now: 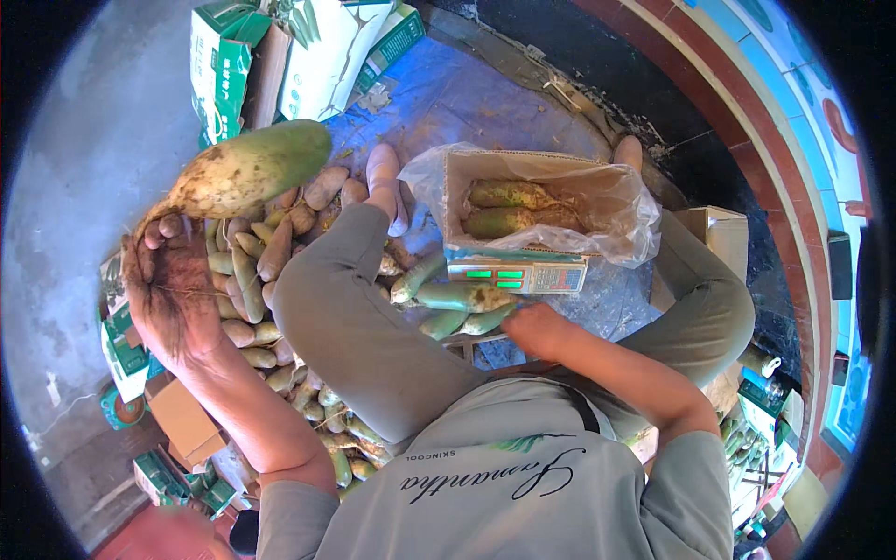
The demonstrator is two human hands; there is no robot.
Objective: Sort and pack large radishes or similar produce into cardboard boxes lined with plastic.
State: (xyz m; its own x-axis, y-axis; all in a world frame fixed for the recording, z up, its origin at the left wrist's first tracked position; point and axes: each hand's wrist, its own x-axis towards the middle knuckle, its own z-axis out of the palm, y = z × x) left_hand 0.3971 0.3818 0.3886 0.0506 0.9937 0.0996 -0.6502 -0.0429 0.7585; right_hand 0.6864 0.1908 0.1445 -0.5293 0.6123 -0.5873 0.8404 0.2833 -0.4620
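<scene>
The left hand, at the left of the frame, had its fingers curled around the thin root end of a large radish. That radish was held up in the upper left — pale yellow and dirt-smeared near the hand, green at its rounded far end — and it covered part of the pile behind it. Hair-like roots trailed over the palm.

The right hand was right of the middle of the frame, with its back turned up and its fingers bent in a narrow curl. It was right beside the pale end of a smaller green radish; whether the fingertips gripped it, I cannot tell. Another green radish lay just above that one in the frame.

Above the right hand, a scale showed lit green displays. Directly above its panel stood an open cardboard box lined with clear plastic, and inside lay two green radishes side by side, their root ends toward the right.

A heap of roots, green and brownish, spread from left of centre down along the bent leg. Green-and-white cartons stood at the upper left, near a blue floor sheet.
</scene>
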